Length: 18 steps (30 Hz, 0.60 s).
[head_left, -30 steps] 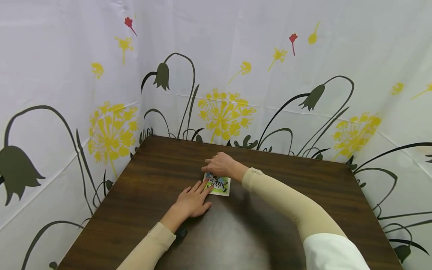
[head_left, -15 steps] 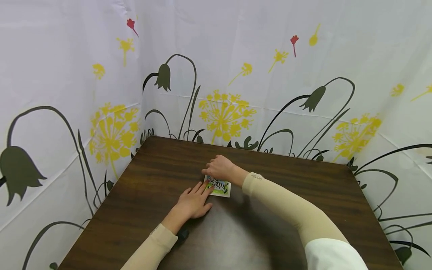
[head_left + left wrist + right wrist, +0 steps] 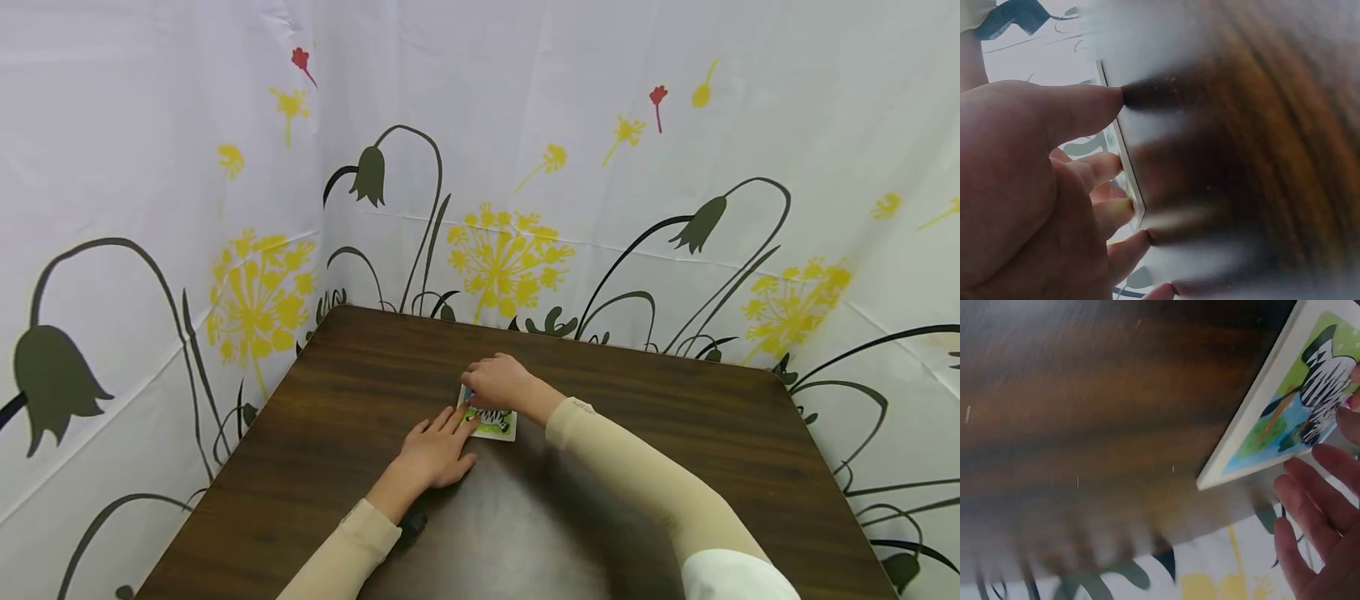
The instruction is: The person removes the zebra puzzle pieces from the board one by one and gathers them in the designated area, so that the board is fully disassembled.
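Note:
A small square zebra picture board (image 3: 495, 429) with a pale rim lies flat on the brown table. My left hand (image 3: 433, 454) rests at its left side, fingers spread and straight, with fingertips on the board's edge. In the left wrist view, fingers (image 3: 1110, 165) touch the board's thin side. My right hand (image 3: 501, 383) is bent over the far part of the board and hides much of the zebra. The right wrist view shows its thumb and forefinger touching the picture (image 3: 1329, 381) at the frame's edge; the other fingers (image 3: 1310, 494) curl loosely beyond the rim. Whether they pinch anything is hidden.
The dark wood table (image 3: 675, 467) reaches back to a white curtain (image 3: 600, 75) printed with flowers, which hangs along its far, left and right sides. A black strap or device (image 3: 412, 525) sits under the left wrist.
My right hand has shifted slightly nearer and over the board, covering more of the zebra. My left hand stays on the board's left edge. The whole view has drifted a little.

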Tool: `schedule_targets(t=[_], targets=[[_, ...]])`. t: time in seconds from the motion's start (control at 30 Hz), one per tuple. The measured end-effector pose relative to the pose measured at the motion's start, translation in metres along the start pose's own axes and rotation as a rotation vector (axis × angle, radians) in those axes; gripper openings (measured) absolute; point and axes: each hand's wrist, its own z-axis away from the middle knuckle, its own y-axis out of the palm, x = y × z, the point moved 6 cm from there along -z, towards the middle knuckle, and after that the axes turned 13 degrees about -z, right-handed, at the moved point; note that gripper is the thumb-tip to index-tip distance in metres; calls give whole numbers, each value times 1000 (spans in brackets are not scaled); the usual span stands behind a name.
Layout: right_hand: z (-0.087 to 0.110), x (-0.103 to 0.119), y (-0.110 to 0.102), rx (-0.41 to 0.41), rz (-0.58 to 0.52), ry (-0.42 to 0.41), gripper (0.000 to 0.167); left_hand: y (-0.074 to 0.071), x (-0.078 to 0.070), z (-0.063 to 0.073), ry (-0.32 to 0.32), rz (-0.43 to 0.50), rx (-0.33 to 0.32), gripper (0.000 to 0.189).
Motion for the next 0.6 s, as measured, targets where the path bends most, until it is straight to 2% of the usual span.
schedule_targets(t=[0.17,0.27,0.4,0.6], targets=[[-2,-11,4,17,-298,91,38,-3,0,-1,-8,-10,3,65],[-6,-18,10,12,-413,119,34,-5,1,-3,-8,-19,1,63],[-9,-27,18,7,-473,132,28,-10,-1,-3,-12,-23,-7,61],[-8,-31,17,-24,-531,98,27,-16,-2,-4,-22,-26,-37,57]])
